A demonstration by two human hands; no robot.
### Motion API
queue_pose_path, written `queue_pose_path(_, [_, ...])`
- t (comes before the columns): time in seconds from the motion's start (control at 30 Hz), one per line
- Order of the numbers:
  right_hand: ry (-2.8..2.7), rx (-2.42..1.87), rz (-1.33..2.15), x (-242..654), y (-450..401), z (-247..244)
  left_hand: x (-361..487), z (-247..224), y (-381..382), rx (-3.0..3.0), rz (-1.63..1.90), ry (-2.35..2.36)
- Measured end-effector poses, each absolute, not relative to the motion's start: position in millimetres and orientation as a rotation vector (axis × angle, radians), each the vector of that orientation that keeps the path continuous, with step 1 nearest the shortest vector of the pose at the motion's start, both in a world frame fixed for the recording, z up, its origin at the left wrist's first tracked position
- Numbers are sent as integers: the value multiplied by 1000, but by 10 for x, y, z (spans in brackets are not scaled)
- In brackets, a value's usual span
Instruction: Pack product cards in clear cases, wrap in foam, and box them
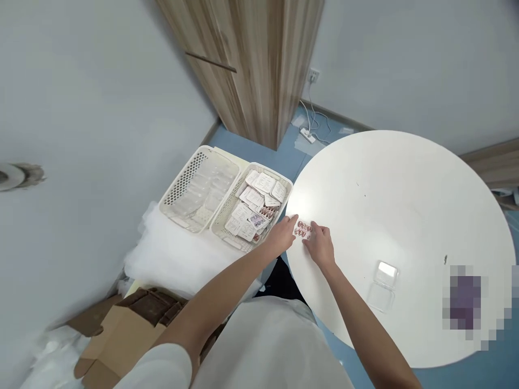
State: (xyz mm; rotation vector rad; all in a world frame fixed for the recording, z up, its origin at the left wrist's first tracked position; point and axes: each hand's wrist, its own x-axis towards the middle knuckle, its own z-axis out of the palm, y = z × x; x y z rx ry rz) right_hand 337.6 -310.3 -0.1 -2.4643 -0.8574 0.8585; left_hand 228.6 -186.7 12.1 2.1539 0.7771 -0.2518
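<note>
Centrally, a small card (303, 229) bearing two rows of glossy reddish ovals lies face up between the hands, over the left margin of the round white table (405, 189). Its rows run from one hand to the other, dipping slightly rightward; which side is longer cannot be told. The left hand (283, 234) holds the left end, the right hand (321, 246) the right; in each, thumb and index finger stand apart, their tips gripping the card near its corners. Just left of the table, a white basket (289, 185) contains piled cards, mostly white side up; adjoining it, a second basket (178, 190) contains clear plastic packaging. Well to the right on the table rests an opened clear case (383, 286). Beyond the baskets rises a wood-grained cabinet (251, 65).
</note>
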Motion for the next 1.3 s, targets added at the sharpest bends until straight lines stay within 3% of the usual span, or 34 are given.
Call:
queue_pose_path(0.27, [-902,-2495,804,3398,-3111,-50,2426,-8,-1814,2212,-439,699])
queue_pose_path(0.63, [-997,-2321,749,3240,-3292,-59,2211,75,-1994,2211,-216,602])
queue_pose_path(0.97, [-1199,-2119,700,2863,-3888,397,1635,471,-2481,2317,-26,480])
queue_pose_path(1.3, [-1410,-2176,460,2213,-4885,872,1013,927,-3263,2424,127,225])
